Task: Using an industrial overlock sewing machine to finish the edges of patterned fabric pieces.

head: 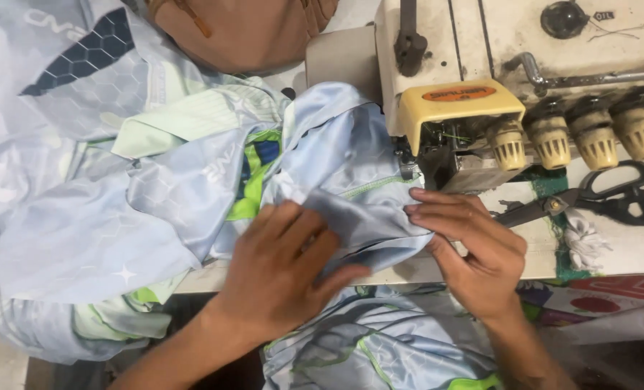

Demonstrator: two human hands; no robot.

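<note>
So this is someone at a sewing machine (524,65), an old cream-coloured one with a yellow cover over the needle end, and everything here is arranged around that needle spot. The light blue fabric (336,159), shiny with a honeycomb print and green trim, is bunched up just left of the machine, with one folded edge pulled flat right in front of the yellow cover. The left hand (286,271) lies on top of the cloth a bit left of the machine, fingers spread and pressed down, which looks like it's there to keep the slippery stuff flat and stop it sliding off the table (408,271). The right hand (473,249) sits directly below the yellow cover, fingers close together and pinching the folded edge of the fabric, probably to keep the layers lined up where the stitching happens. The rest of the garment hangs off the table edge towards the person's lap, below the machine, so the weight isn't dragging sideways. A pair of black scissors (596,198) lies just below the row of tension knobs (596,133) on the machine's right side, within easy reach of the right hand. A brown bag-like thing (242,29) sits to the upper left of the machine.
</note>
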